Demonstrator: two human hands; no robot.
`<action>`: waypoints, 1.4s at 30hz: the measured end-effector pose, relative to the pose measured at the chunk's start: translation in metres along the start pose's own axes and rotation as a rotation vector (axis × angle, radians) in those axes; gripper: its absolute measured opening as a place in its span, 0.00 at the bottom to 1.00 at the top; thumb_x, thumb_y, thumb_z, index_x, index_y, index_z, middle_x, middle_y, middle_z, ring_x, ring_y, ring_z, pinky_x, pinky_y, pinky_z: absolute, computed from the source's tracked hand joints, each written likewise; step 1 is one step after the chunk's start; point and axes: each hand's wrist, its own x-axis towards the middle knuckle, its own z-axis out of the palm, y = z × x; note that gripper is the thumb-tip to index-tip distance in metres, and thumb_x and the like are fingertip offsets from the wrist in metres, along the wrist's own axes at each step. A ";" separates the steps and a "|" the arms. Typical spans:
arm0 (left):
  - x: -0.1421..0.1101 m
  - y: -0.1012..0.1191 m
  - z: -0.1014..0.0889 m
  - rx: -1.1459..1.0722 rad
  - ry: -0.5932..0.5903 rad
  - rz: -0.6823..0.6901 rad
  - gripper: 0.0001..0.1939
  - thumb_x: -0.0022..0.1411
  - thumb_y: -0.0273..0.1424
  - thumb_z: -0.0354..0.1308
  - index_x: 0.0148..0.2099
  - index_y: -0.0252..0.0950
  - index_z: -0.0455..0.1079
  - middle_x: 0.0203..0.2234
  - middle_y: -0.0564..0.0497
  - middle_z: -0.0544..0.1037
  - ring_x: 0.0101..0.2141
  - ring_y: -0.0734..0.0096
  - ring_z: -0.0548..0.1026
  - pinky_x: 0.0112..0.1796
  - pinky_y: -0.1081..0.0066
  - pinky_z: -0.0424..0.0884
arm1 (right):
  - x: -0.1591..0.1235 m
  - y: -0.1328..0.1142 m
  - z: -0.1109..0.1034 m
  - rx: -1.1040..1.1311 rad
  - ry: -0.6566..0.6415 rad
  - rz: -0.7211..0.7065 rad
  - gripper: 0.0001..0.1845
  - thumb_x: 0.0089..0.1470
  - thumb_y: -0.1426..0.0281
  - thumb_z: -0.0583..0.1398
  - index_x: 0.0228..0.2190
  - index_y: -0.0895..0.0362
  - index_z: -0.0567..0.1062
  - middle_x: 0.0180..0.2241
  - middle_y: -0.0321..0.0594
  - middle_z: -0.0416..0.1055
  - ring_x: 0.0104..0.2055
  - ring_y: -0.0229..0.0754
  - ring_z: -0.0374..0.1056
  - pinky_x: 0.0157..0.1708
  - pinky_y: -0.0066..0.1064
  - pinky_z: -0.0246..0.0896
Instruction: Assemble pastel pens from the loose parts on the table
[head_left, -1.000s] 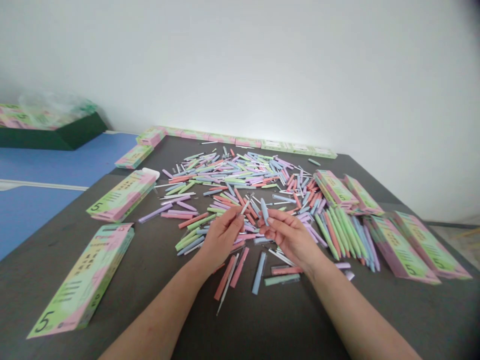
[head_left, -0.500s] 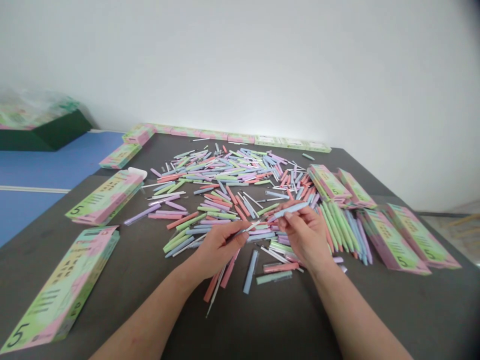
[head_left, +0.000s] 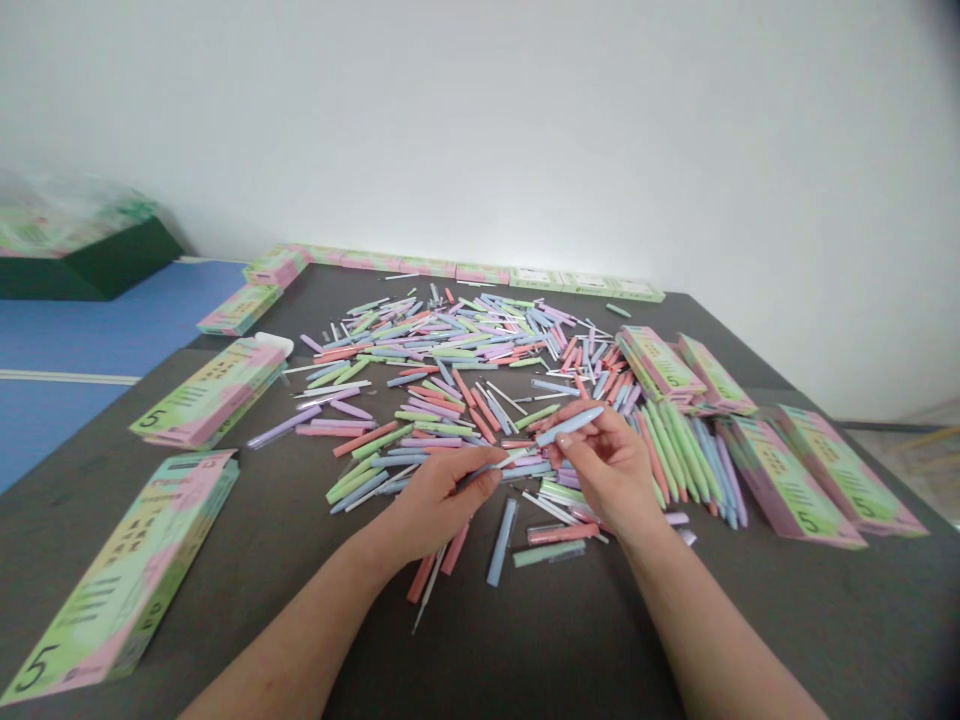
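My right hand [head_left: 611,472] pinches a light blue pen barrel [head_left: 570,426] that lies almost level, its tip pointing right and away. My left hand [head_left: 439,496] is closed on a thin white refill [head_left: 508,460] whose free end reaches toward the blue barrel's near end. Both hands hover low over the near edge of a wide scatter of pastel pen parts [head_left: 450,370] in pink, green, purple, blue and coral on a dark table [head_left: 525,640].
Flat pastel boxes marked "5" lie at the left [head_left: 127,570] [head_left: 214,392] and at the right [head_left: 787,480] [head_left: 660,362]. A row of finished pens [head_left: 690,455] lies right of my hand. More boxes [head_left: 465,271] line the far edge. A green bin [head_left: 90,265] stands far left.
My right hand has swung the blue barrel from upright to nearly level and moved right. My left hand dropped lower, and its white refill now points at the barrel. The view has shifted slightly.
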 end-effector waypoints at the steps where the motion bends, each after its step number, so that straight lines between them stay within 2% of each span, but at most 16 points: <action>1: 0.000 0.000 0.000 -0.001 0.000 0.004 0.14 0.65 0.31 0.50 0.45 0.35 0.75 0.36 0.49 0.79 0.36 0.68 0.73 0.38 0.72 0.65 | 0.000 -0.001 0.001 -0.015 -0.015 0.005 0.09 0.50 0.66 0.65 0.34 0.53 0.72 0.27 0.36 0.72 0.25 0.36 0.65 0.26 0.30 0.62; 8: -0.001 0.001 -0.001 0.057 0.000 0.039 0.14 0.65 0.31 0.50 0.50 0.37 0.72 0.39 0.49 0.79 0.39 0.66 0.74 0.40 0.70 0.65 | -0.004 0.000 0.004 -0.149 -0.139 0.068 0.10 0.48 0.67 0.67 0.32 0.54 0.73 0.28 0.38 0.74 0.29 0.39 0.69 0.30 0.31 0.65; 12: -0.002 0.003 -0.001 0.106 -0.005 0.032 0.13 0.64 0.31 0.51 0.49 0.38 0.70 0.35 0.50 0.79 0.35 0.67 0.74 0.36 0.71 0.65 | -0.005 0.005 0.004 -0.122 -0.200 0.147 0.11 0.46 0.66 0.67 0.33 0.54 0.73 0.30 0.39 0.75 0.31 0.40 0.71 0.31 0.32 0.67; 16: -0.003 0.002 0.000 0.132 0.013 0.011 0.10 0.63 0.32 0.53 0.46 0.38 0.70 0.32 0.52 0.79 0.32 0.69 0.73 0.33 0.72 0.64 | -0.005 0.005 0.004 -0.123 -0.216 0.180 0.11 0.44 0.66 0.68 0.31 0.55 0.75 0.31 0.40 0.75 0.32 0.41 0.71 0.31 0.32 0.67; 21: -0.003 0.001 0.000 0.162 0.033 0.024 0.09 0.62 0.32 0.55 0.44 0.39 0.70 0.32 0.53 0.79 0.33 0.68 0.74 0.34 0.71 0.65 | -0.003 0.005 0.004 -0.157 -0.222 0.165 0.11 0.43 0.65 0.69 0.30 0.55 0.76 0.29 0.39 0.74 0.31 0.40 0.70 0.30 0.31 0.66; 27: -0.003 -0.001 0.003 0.303 0.061 0.115 0.09 0.63 0.32 0.55 0.44 0.38 0.71 0.36 0.50 0.80 0.37 0.65 0.76 0.37 0.69 0.67 | -0.003 0.008 0.003 -0.189 -0.239 0.147 0.10 0.44 0.65 0.69 0.28 0.56 0.76 0.28 0.38 0.72 0.30 0.39 0.67 0.28 0.29 0.62; 33: -0.003 -0.007 0.008 0.413 0.117 0.222 0.11 0.64 0.30 0.54 0.48 0.38 0.71 0.40 0.47 0.81 0.39 0.63 0.78 0.42 0.67 0.70 | -0.003 0.009 0.005 -0.174 -0.228 0.181 0.12 0.42 0.62 0.69 0.25 0.56 0.75 0.25 0.35 0.70 0.28 0.38 0.65 0.27 0.30 0.60; 42: -0.004 -0.012 0.010 0.528 0.133 0.310 0.12 0.65 0.31 0.51 0.48 0.35 0.71 0.36 0.45 0.81 0.38 0.62 0.78 0.38 0.67 0.71 | -0.006 0.014 0.007 -0.214 -0.235 0.226 0.15 0.47 0.58 0.66 0.23 0.56 0.73 0.20 0.33 0.66 0.22 0.35 0.60 0.22 0.27 0.54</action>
